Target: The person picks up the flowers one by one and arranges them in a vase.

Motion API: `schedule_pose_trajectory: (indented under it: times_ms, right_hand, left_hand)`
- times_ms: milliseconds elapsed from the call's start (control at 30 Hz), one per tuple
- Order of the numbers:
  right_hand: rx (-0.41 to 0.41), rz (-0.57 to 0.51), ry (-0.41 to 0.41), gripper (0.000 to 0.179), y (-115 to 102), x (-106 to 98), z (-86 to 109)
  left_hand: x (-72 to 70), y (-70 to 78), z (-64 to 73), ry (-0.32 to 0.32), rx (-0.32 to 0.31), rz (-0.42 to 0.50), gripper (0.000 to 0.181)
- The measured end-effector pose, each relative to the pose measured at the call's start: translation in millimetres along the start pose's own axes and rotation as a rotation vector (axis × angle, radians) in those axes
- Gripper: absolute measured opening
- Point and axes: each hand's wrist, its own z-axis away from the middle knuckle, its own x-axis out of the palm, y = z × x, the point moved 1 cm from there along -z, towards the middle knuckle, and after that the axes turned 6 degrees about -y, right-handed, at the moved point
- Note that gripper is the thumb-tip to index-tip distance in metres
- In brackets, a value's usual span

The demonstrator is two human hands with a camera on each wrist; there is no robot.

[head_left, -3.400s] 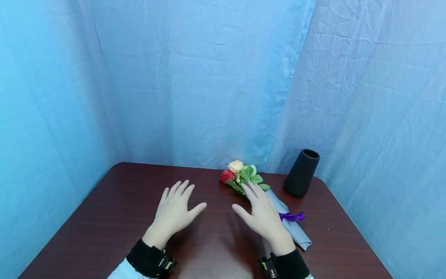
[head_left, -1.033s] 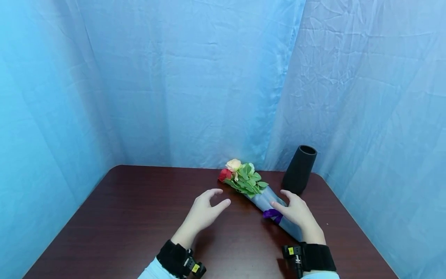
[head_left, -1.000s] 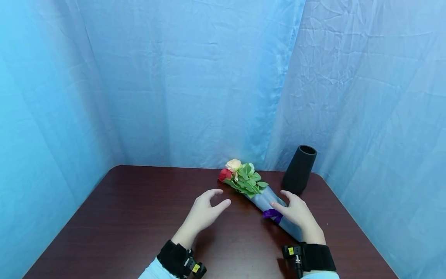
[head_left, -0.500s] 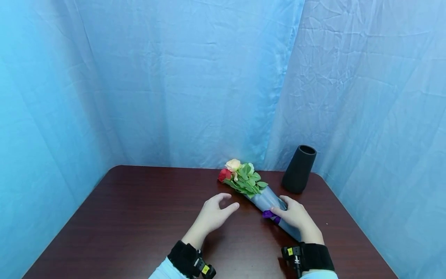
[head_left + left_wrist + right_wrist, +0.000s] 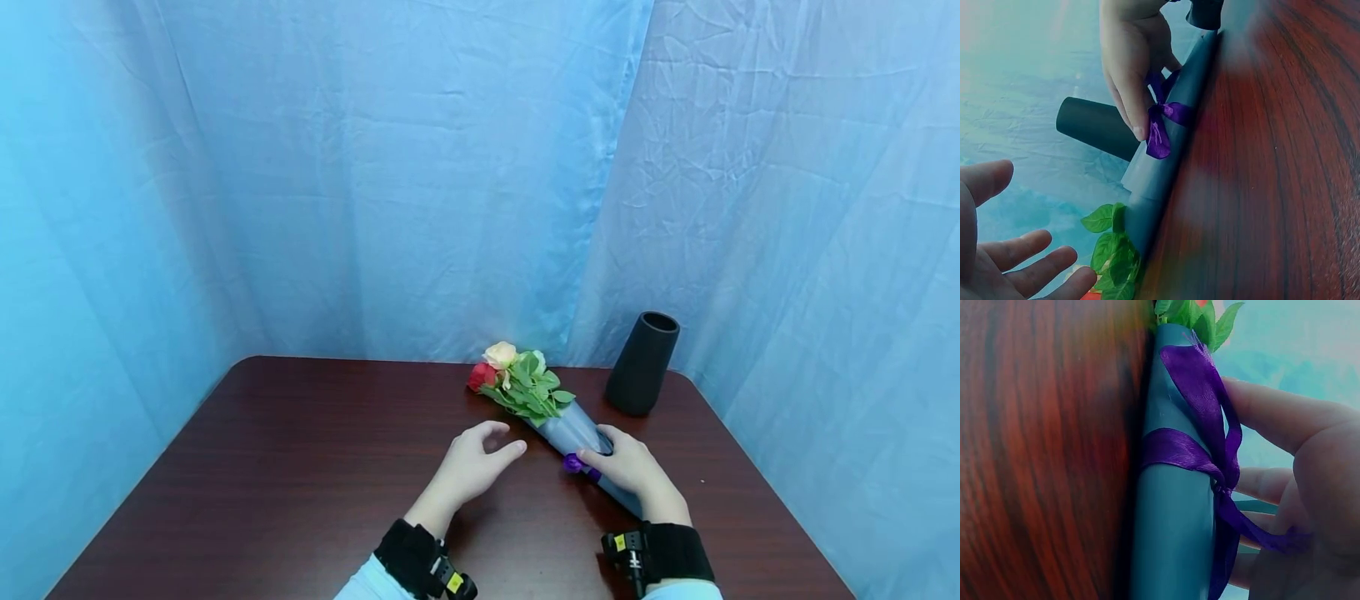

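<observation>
The relaxed left hand [image 5: 468, 467] and loosely spread right hand [image 5: 633, 467] have drawn nearer the rose bouquet [image 5: 564, 429] by the desk [image 5: 300, 467]'s far edge, seemingly within grasp.

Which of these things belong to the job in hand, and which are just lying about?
Part of the job, it seems:
bouquet, with the right hand at it
purple ribbon, tied round it
left hand, held nearby

Probably just about:
black vase, standing untouched, though it might yet matter
blue curtains, the backdrop
</observation>
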Motion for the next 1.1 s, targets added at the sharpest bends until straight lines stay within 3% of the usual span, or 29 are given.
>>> schedule_pose_trajectory:
  times_ms: [267,1100]
  right_hand:
    - [0.008,-0.001,-0.003,0.078,0,1,-1.8]
    - [-0.023,0.024,-0.045,0.077,-3,0,2.1]
  left_hand:
    - [1.0,-2.6,-2.0,-0.018,-0.030,0.008,0.057]
    - [-9.2,-7.1,0.6,-0.042,-0.032,-0.057,0.057]
